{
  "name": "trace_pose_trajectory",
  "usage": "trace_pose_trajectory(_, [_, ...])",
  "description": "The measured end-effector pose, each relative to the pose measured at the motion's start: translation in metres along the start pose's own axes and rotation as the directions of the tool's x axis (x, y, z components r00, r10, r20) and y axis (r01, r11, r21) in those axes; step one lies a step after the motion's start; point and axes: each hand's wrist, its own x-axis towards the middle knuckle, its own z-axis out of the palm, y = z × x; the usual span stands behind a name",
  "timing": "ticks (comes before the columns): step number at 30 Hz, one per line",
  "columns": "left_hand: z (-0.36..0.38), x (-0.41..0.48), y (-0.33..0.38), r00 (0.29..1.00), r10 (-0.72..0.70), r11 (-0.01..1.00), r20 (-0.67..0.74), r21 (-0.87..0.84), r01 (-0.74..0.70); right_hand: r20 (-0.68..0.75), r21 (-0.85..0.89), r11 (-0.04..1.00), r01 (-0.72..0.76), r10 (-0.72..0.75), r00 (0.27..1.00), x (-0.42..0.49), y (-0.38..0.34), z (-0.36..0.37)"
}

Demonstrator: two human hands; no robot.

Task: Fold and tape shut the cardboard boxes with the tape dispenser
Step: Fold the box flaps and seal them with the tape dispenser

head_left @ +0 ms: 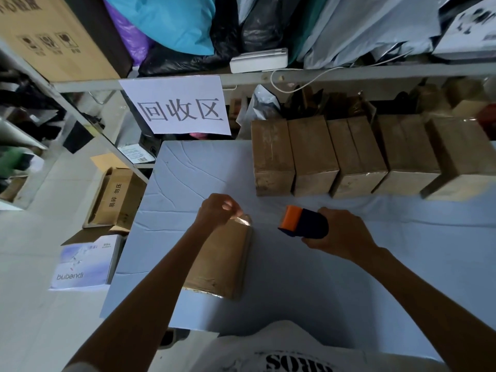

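Observation:
A brown cardboard box (222, 259) lies on the white-covered table (349, 291) just in front of me, partly hidden by my left forearm. My left hand (218, 210) is at the box's far end, fingers curled, pinching a shiny piece of clear tape (243, 220) at that end. My right hand (339, 234) grips the tape dispenser (302, 224), dark with an orange front, held just above the table to the right of the box and apart from it.
Several taped cardboard boxes (359, 159) stand in a row along the table's far right edge. A metal shelf (349, 72) with bags and a paper sign (179, 106) rises behind. On the floor at left sit an open carton (115, 200) and a white "bubandi" box (86, 261).

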Motion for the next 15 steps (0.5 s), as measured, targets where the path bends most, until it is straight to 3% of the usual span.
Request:
trace_pose_trajectory(2, [-0.004,0.002,-0.001,0.997,-0.014,0.997,0.081,-0.08,0.02,-0.001,-0.011,1.0,-0.003,0.003,1.0,0.003,0.001,0.001])
trace_pose_trajectory(6, [-0.007,0.006,-0.005,0.992,-0.015,0.998,0.123,-0.063,0.023,0.012,-0.04,0.999,-0.004,0.004,1.0,0.008,0.001,0.003])
trace_pose_trajectory(15, [0.004,0.012,-0.012,0.998,0.057,0.998,-0.025,0.029,-0.056,0.045,-0.066,0.998,-0.025,0.028,0.999,0.019,-0.002,0.01])
